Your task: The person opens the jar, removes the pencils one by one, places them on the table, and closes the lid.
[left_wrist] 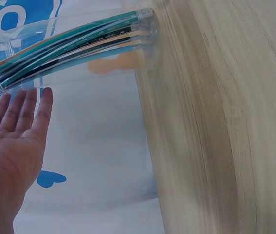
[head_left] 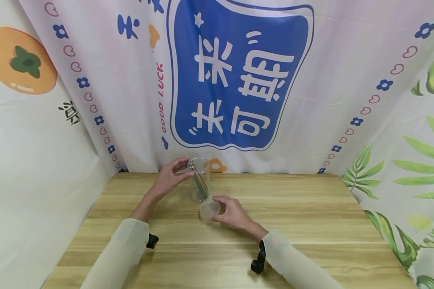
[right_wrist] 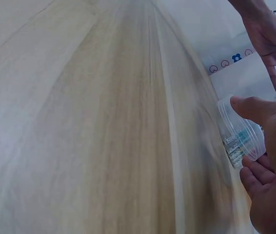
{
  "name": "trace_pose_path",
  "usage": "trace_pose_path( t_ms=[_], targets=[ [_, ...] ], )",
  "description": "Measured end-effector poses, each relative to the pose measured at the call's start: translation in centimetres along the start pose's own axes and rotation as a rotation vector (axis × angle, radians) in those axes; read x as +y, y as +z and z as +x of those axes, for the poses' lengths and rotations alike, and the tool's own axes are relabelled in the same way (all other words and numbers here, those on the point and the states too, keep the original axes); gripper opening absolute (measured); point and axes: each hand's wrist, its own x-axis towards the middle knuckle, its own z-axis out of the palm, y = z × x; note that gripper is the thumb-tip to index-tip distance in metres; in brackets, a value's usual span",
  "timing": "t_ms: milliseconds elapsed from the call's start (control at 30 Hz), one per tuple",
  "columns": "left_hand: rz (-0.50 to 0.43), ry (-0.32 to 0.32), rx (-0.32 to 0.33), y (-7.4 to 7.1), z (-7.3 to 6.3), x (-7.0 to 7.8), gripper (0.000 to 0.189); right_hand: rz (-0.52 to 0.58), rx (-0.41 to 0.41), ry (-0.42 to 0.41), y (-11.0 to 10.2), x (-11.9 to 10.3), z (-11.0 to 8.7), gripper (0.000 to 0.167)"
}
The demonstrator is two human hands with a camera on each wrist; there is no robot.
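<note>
A tall clear jar [head_left: 204, 182] stands near the back of the table, with several teal, black and orange pencils [left_wrist: 79, 46] leaning inside it. My left hand [head_left: 170, 176] is at the jar's upper left side. Its thumb lies by the rim and its fairly straight fingertips meet the jar's wall, palm in sight in the left wrist view. In front of the jar, my right hand [head_left: 235, 212] holds a round clear lid [head_left: 209, 209] by its edge. The right wrist view has this lid [right_wrist: 242, 129] between thumb and fingers, overlapping the jar behind it.
The wooden table [head_left: 188, 257] meets a printed curtain [head_left: 141, 120] at its back edge, just behind the jar. More printed cloth hangs on the left and right sides. Black straps with small cameras [head_left: 257, 263] sit on both wrists.
</note>
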Motion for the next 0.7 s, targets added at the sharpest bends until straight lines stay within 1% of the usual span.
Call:
trace_pose_path(
  t_ms=[133,267,367,500,700],
  targets=[
    [0.002,-0.01,0.006,0.05,-0.12,0.04,0.06,-0.04,-0.018,-0.015,0.32,0.25,0.02,0.072],
    [0.009,-0.015,0.008,0.12,-0.08,0.02,0.06,-0.08,-0.05,-0.002,0.57,0.35,-0.12,0.074],
    [0.009,-0.013,0.004,0.15,-0.03,0.09,0.06,-0.09,-0.059,0.007,0.7,0.27,-0.29,0.073],
    [-0.004,-0.012,0.01,0.18,-0.03,0.2,0.06,-0.116,-0.057,-0.013,0.87,0.19,-0.33,0.073],
    [0.008,-0.016,0.016,0.23,-0.01,0.25,0.062,-0.203,-0.068,-0.049,1.01,0.21,-0.26,0.072]
  ],
)
